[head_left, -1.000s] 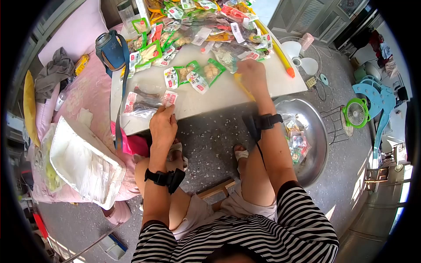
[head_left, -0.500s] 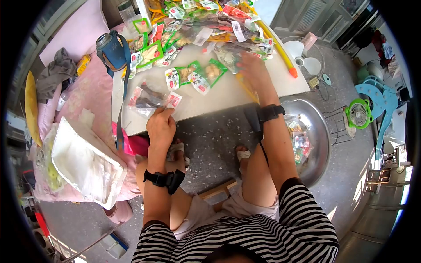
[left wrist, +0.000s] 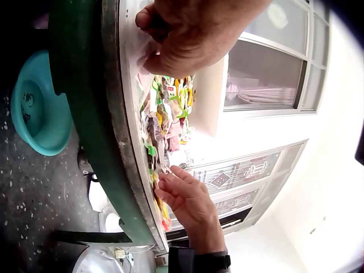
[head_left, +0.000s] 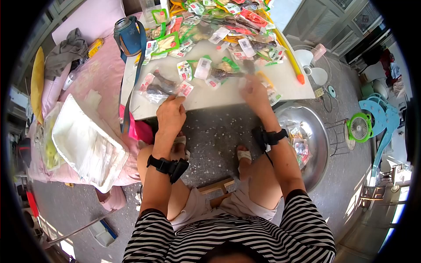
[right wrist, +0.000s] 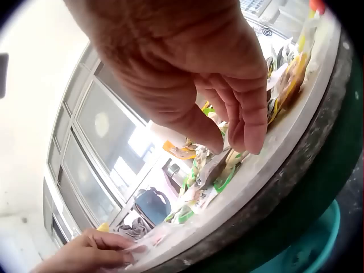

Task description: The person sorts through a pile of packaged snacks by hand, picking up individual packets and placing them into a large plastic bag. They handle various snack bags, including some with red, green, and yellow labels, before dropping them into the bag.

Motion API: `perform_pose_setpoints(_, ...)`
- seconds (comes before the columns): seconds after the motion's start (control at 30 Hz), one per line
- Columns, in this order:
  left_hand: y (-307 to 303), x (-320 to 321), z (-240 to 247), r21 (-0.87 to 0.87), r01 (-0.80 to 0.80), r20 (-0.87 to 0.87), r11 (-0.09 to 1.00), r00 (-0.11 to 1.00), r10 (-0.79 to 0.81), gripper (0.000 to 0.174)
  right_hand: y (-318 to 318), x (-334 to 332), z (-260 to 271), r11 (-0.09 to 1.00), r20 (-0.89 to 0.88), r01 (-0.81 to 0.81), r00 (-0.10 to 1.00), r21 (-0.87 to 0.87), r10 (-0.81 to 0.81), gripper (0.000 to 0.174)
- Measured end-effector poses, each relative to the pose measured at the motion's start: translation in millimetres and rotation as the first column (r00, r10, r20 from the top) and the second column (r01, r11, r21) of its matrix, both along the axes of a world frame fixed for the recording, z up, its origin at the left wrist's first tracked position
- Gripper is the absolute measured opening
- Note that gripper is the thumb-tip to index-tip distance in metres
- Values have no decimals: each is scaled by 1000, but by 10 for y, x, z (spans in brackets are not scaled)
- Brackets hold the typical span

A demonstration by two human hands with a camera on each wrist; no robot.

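Observation:
At the table's front left, my left hand (head_left: 171,115) pinches the corner of a clear bag (head_left: 160,87) of dark pieces; the left wrist view shows this hand (left wrist: 199,37) large at the top. Farther right, my right hand (head_left: 256,96) is at the end of a clear packet with a dark long piece (head_left: 226,73), which overlaps green-edged packets (head_left: 185,70). In the right wrist view, the thumb and fingertips of this hand (right wrist: 227,148) close on a dark packet (right wrist: 213,169). A yellow-edged packet (head_left: 269,90) lies just right of it.
Many packets (head_left: 219,22) are heaped at the back of the white table (head_left: 201,94). A blue bottle (head_left: 130,37) stands left, a yellow stick (head_left: 289,55) lies right. A metal basin (head_left: 316,140) with packets is on the floor; a white foam box (head_left: 85,140) sits left.
My right hand has come from the pile toward the front edge, and a dark packet now lies across the green-edged ones. My left hand keeps its grip on the bag; the head view has shifted.

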State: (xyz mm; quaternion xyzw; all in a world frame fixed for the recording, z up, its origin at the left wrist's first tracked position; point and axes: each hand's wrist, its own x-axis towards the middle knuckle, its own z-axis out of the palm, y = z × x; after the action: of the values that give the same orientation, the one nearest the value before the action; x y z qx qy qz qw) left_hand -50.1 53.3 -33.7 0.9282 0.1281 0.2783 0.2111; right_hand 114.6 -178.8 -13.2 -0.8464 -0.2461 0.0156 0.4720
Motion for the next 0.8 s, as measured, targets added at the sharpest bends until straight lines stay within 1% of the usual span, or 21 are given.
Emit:
perform_pose_setpoints(0.03, -8, -4, 9, 5, -1, 8, 1000, 1000, 1, 19, 1, -22, -3, 985, 160, 39, 987, -165, -12, 46)
perform_pose_setpoints(0.07, -13, -5, 19, 12, -1, 15, 1000, 1000, 1, 19, 17, -17, -36, 973, 345, 80, 939, -216, 0, 47)
perform_pose_setpoints(0.1, -20, -7, 33, 13, -4, 16, 1000, 1000, 4, 17, 49, -15, -76, 958, 516, 129, 857, -256, 23, 47)
perform_pose_setpoints(0.13, -27, -9, 47, 14, -7, 16, 1000, 1000, 7, 16, 79, -11, -108, 941, 666, 184, 744, -284, 55, 47)
perform_pose_setpoints(0.23, -59, -19, 79, 14, -27, 4, 1000, 1000, 27, 11, 209, -4, -129, 880, 704, 299, 708, -369, 55, 35)
perform_pose_setpoints(0.33, -55, -24, 81, -13, -33, 34, 999, 999, 34, 8, 298, 14, -48, 922, 733, 245, 678, -299, 57, 19)
perform_pose_setpoints(0.4, -47, -27, 80, -42, -36, 60, 998, 997, 39, 7, 330, -29, 151, 992, 739, 75, 673, -105, 27, 9)
perform_pose_setpoints(0.43, -47, -27, 87, -57, -39, 65, 998, 997, 43, 6, 349, -50, 261, 1000, 738, -17, 674, -8, 17, 5)
perform_pose_setpoints(0.47, -46, -32, 90, -73, -43, 69, 996, 996, 48, 6, 328, -19, 299, 997, 785, -72, 619, 3, 42, 6)
perform_pose_setpoints(0.5, -45, -33, 90, -84, -44, 74, 996, 996, 50, 6, 300, -43, 330, 976, 532, -174, 843, 134, 78, 8)
perform_pose_setpoints(0.53, -44, -28, 90, -95, -43, 78, 995, 996, 51, 6, 246, -119, 357, 933, 221, -219, 962, 284, 159, 9)
perform_pose_setpoints(0.57, -45, -22, 95, -105, -40, 83, 994, 995, 49, 6, 197, -189, 401, 879, -103, -202, 957, 431, 271, 11)
perform_pose_setpoints(0.6, -52, -22, 114, -124, -47, 67, 991, 996, 55, 6, 165, -237, 487, 821, -289, -146, 890, 551, 352, 16)
perform_pose_setpoints(0.7, -15, 2, 77, -172, -40, 110, 984, 992, 60, 8, 23, -156, 413, 681, -430, -137, 682, 719, 591, 14)
perform_pose_setpoints(0.73, 4, 11, 67, -201, -33, 123, 979, 991, 59, 9, 26, -177, 404, 688, -475, -63, 678, 723, 562, 11)
perform_pose_setpoints(0.8, 47, 15, 55, -256, -15, 153, 966, 987, 56, 11, -32, -141, 339, 703, -526, -67, 614, 708, 588, 11)
